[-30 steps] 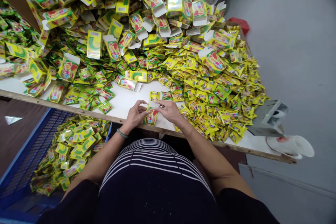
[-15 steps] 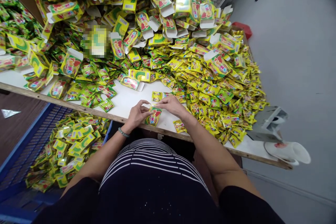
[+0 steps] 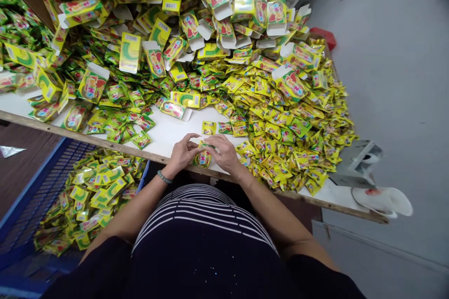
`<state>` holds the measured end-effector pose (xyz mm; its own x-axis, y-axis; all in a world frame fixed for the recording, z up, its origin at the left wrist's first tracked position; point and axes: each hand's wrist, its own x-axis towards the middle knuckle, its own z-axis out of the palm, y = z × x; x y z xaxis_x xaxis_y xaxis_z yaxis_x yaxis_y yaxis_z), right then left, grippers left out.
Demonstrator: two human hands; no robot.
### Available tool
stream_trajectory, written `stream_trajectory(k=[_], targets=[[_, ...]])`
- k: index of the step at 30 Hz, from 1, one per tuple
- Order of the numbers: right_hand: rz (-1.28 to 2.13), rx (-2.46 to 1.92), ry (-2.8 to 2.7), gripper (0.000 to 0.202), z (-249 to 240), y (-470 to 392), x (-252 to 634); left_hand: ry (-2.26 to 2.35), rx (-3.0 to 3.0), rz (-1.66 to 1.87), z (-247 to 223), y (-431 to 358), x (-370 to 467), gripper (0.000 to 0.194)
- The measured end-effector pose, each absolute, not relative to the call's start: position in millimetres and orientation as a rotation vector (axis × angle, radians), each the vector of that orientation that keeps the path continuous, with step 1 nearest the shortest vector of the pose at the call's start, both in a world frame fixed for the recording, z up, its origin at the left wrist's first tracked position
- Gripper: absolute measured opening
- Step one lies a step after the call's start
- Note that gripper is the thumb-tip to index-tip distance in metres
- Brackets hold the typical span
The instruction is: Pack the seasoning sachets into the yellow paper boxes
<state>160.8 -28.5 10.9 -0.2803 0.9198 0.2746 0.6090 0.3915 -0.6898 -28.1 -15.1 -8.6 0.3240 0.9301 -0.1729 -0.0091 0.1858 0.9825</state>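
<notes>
My left hand (image 3: 182, 154) grips a small yellow-green printed box (image 3: 202, 159) at the table's front edge, its thumb and fingers at the box's left side. From the other side, my right hand (image 3: 224, 153) closes on the upper end of the same box, fingers bent over its top. The box's upper end is partly hidden by the fingers. Just beyond the hands, a yellow sachet (image 3: 209, 127) and a green sachet (image 3: 225, 128) lie side by side on the white table (image 3: 168, 133).
Yellow sachets (image 3: 273, 126) heap up at the right, green sachets (image 3: 115, 124) at the left. Open boxes (image 3: 213, 0) pile up behind. A blue crate (image 3: 42, 187) holding filled-looking boxes (image 3: 98, 191) stands below left. A grey device (image 3: 358, 163) and a white mug (image 3: 382, 201) sit at the right end.
My right hand has come down from above the box to its right side, fingers now over its top. The left hand stays on the box, which sits nearly in place.
</notes>
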Motion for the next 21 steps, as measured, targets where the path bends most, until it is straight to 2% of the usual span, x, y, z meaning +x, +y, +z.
stream_trajectory(k=[5, 8, 11, 13, 15, 19, 21], targets=[[0.416, -1.456, -1.985, 0.035, 2.3, -43.1, 139.0, 1.001, 1.213, 0.820, -12.1, -12.0, -27.1, 0.060], [0.507, -1.427, -1.978, 0.037, 1.6, -44.0, 139.4, 0.984, 1.278, 0.793, -8.6, -10.1, -20.9, 0.061], [0.597, -1.437, -1.890, 0.038, 5.6, -27.7, 159.2, 1.080, 1.370, 0.823, 12.2, -8.0, -34.4, 0.056], [0.490, -1.531, -1.823, 0.038, 7.9, -7.7, 180.8, 1.254, 1.536, 0.800, 37.6, -7.9, -66.2, 0.049], [0.333, -1.655, -1.874, 0.037, 8.0, 15.4, 203.5, 1.513, 1.772, 0.611, 67.9, -9.3, -112.0, 0.045], [0.263, -1.857, -2.236, 0.029, 3.1, 51.6, 228.1, 2.030, 1.855, -0.067, 114.9, -11.7, -183.1, 0.038], [0.274, -1.926, -2.355, 0.024, 0.8, 59.0, 226.1, 2.117, 1.884, -0.086, 119.8, -10.1, -182.0, 0.035]])
